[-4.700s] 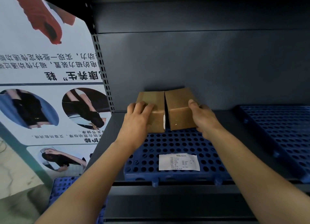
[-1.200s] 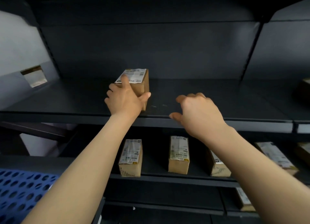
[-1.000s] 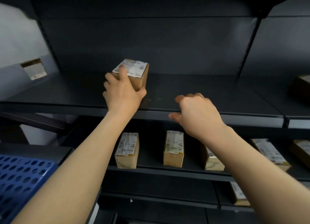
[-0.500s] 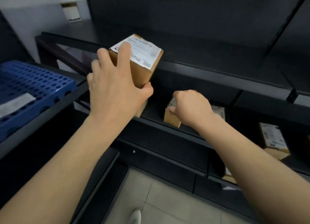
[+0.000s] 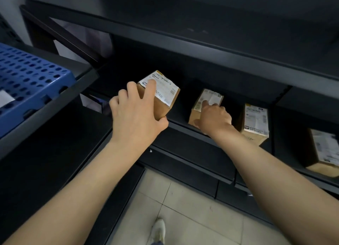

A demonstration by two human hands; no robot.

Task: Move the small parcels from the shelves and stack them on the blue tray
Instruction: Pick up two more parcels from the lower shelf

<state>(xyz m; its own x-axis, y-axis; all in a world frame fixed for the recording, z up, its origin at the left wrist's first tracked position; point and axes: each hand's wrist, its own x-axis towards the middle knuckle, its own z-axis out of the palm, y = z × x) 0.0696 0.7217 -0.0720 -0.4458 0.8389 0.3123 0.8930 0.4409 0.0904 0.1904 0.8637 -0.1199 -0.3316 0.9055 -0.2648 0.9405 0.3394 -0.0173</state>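
My left hand (image 5: 135,114) grips a small brown parcel (image 5: 165,96) with a white label, held in the air in front of the dark shelves. My right hand (image 5: 212,117) closes around a second labelled parcel (image 5: 205,101) that stands on the lower shelf, fingers on its top and thumb at its front. Two more parcels stand further right on that shelf, one (image 5: 255,123) close by and one (image 5: 324,151) at the frame edge. The perforated blue tray (image 5: 27,79) lies on a shelf at the left.
The dark upper shelf board (image 5: 201,43) overhangs the parcels. A diagonal brace (image 5: 69,41) runs behind the tray. Tiled floor (image 5: 183,208) and a shoe tip (image 5: 158,230) show below between my arms.
My left hand lifted the parcel off the upper shelf and brought it down. My right hand dropped from the upper shelf edge onto a parcel on the lower shelf. My view tilted downward.
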